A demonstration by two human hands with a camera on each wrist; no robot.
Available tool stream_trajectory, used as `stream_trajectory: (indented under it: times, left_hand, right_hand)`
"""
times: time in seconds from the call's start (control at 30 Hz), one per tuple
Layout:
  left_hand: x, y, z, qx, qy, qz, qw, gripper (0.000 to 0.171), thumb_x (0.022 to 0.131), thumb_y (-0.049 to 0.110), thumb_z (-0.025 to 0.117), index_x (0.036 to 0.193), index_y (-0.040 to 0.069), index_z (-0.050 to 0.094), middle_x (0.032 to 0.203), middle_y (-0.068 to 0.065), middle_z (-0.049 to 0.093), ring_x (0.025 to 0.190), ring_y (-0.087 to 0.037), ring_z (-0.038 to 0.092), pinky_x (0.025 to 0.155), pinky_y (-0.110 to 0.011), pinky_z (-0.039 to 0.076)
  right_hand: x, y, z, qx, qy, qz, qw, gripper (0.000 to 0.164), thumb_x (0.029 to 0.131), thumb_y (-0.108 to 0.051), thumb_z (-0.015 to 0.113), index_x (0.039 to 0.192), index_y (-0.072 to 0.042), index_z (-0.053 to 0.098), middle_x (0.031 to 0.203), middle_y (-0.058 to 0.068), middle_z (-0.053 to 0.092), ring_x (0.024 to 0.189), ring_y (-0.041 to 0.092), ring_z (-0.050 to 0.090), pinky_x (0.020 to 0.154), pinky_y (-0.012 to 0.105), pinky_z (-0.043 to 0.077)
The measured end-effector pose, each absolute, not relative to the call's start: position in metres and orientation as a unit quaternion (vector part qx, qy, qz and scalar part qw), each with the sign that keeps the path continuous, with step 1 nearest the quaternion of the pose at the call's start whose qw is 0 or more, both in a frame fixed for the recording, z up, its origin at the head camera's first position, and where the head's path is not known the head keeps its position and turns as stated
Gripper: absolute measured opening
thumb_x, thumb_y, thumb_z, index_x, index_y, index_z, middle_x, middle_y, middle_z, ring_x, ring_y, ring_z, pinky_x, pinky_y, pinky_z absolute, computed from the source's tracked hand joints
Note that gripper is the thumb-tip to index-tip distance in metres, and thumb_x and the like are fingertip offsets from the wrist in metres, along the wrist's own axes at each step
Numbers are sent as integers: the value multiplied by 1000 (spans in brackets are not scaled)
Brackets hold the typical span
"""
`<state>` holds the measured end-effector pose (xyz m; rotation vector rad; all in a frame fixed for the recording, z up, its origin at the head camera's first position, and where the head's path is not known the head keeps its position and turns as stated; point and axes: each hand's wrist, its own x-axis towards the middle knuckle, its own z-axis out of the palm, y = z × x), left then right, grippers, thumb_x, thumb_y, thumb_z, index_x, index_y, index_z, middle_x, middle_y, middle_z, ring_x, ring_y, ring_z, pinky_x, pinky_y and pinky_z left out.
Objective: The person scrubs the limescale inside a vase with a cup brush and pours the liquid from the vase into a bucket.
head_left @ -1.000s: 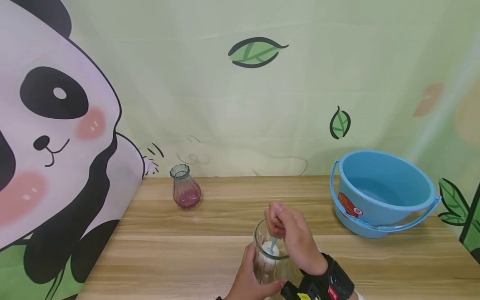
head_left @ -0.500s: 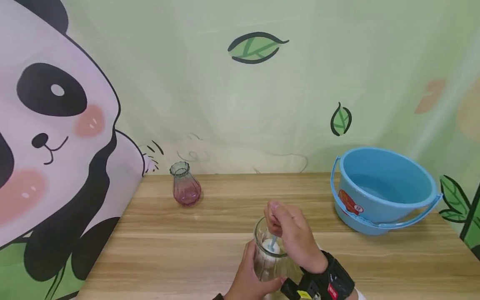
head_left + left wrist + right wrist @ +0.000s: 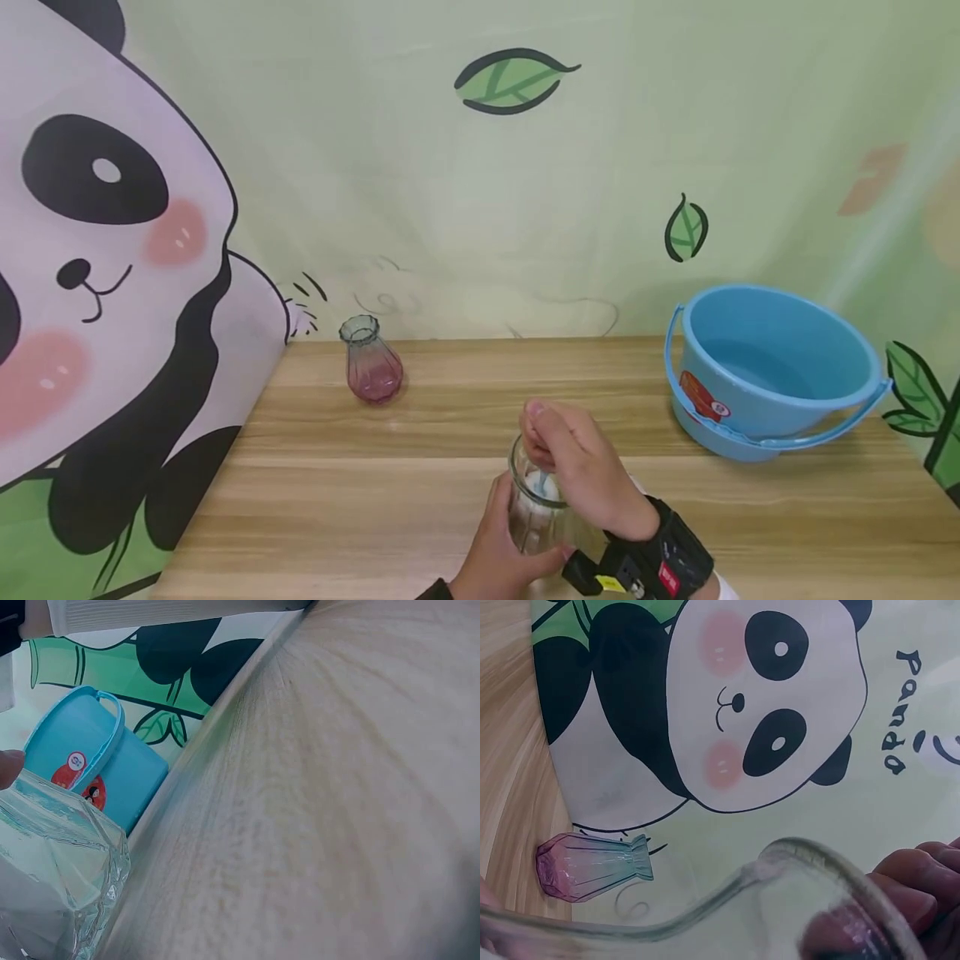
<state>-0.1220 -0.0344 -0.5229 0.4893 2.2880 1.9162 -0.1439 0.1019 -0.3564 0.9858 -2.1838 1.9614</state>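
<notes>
In the head view a clear glass vase (image 3: 529, 533) stands at the front of the table, with my left hand (image 3: 497, 546) holding it round its side. My right hand (image 3: 581, 471) is over the mouth, its fingers curled round the light-blue handle of a bottle brush (image 3: 542, 481). The brush's white head sits inside the glass, partly hidden by the rim and hand. From the left wrist, the vase's thick ridged base (image 3: 82, 885) fills the lower left corner. The right wrist view catches its curved rim (image 3: 802, 851) close up, beside my right fingers (image 3: 915, 892).
At the back left stands a small ribbed vase (image 3: 375, 367), grey above and pink below. To the right is a light-blue bucket (image 3: 772, 433) with its handle folded down in front. A backdrop (image 3: 420, 192) printed with a panda and leaves rises behind the wooden table (image 3: 337, 500).
My right hand has shifted slightly left and lower over the vase's mouth, hiding more of the brush head. The left hand keeps its hold. The whole head view has drifted a little downward.
</notes>
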Motion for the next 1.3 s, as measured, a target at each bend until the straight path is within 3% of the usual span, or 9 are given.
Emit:
stream_trajectory:
  times: [0.43, 0.77, 1.07, 1.3]
  left_hand:
    - [-122, -32, -521, 167, 762, 624, 45, 90, 75, 38, 82, 144, 39, 25, 135, 6, 38, 117, -15, 42, 97, -42, 41]
    - [-121, -33, -523, 148, 767, 622, 55, 89, 73, 40, 83, 142, 39, 26, 133, 7, 38, 116, -13, 43, 98, -42, 41]
    - [-122, -33, -525, 145, 770, 619, 59, 92, 72, 42, 83, 143, 40, 25, 134, 6, 37, 115, -14, 43, 95, -41, 41]
    - [-122, -32, -526, 149, 766, 623, 52, 93, 71, 42, 84, 144, 39, 25, 136, 6, 36, 116, -15, 42, 95, -40, 40]
  right_hand:
    - [-146, 104, -356, 327, -691, 645, 6, 45, 107, -14, 26, 63, -5, 31, 56, 1, 25, 46, 19, 26, 43, 32, 24]
    - [-149, 107, -359, 330, -660, 675, 25, 45, 107, -15, 24, 63, -6, 28, 56, 9, 22, 47, 20, 23, 43, 32, 22]
    - [-150, 109, -359, 322, -583, 746, -16, 43, 107, -14, 19, 65, -5, 23, 57, 2, 19, 46, 15, 20, 41, 39, 13]
    - [-151, 109, -360, 308, -540, 783, 10, 44, 107, -13, 20, 63, -8, 23, 55, 0, 18, 44, 13, 19, 40, 39, 9]
